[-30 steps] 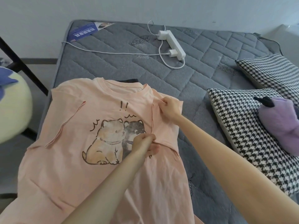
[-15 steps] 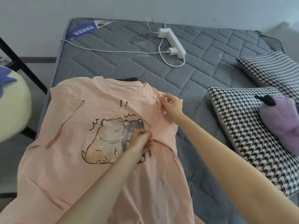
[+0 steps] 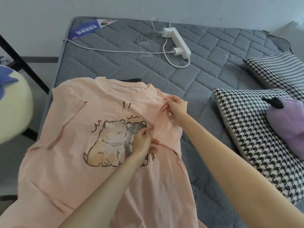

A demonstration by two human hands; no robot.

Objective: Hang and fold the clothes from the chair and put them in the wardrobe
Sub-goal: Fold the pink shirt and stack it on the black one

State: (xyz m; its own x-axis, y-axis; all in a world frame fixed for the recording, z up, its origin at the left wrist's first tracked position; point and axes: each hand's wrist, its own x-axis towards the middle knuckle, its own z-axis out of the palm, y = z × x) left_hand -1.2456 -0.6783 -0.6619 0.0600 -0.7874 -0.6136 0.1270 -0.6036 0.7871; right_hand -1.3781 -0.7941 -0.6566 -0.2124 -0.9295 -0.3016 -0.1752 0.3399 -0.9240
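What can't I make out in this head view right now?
Dark cloth under the shirt: only a strip shows past the collar.
Shirt hem: cut off by the bottom edge.
Second animal in the print: partly covered by the left hand.
Blue label: text too small.

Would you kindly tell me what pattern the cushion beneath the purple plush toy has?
Black-and-white houndstooth; the cushion shows best in the head view.

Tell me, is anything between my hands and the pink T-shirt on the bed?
No. Both hands are on the T-shirt: the right hand pinches the folded-in sleeve's edge near the shoulder, the left hand pinches it lower, beside the print. The wardrobe is out of view.
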